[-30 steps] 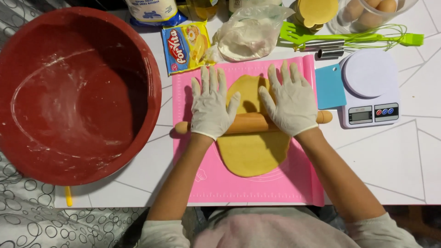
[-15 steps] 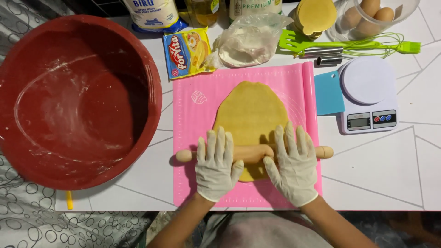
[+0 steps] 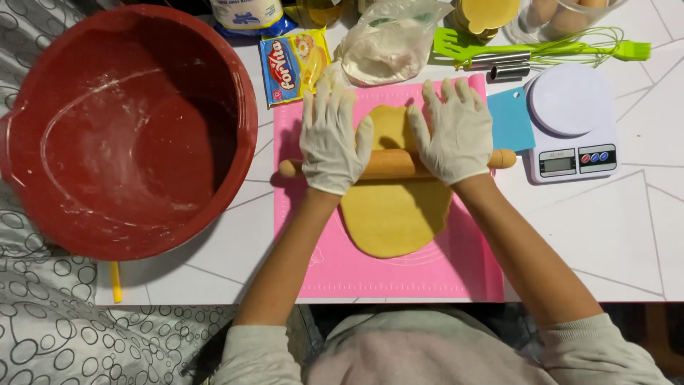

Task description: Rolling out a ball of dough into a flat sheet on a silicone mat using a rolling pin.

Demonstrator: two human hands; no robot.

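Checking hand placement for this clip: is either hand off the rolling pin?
No, the left hand and right hand both press flat on the rolling pin over the dough.

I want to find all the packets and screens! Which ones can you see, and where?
Sachet: above the pink mat's left corner, flat, yellow, red and blue.
Clear bag: right of the sachet, white powder inside.
Scale screen: right of the mat, small grey rectangle on the white scale.

Flour bag (image 3: 388,44) and red bowl (image 3: 121,128) hem the pink mat (image 3: 399,274).
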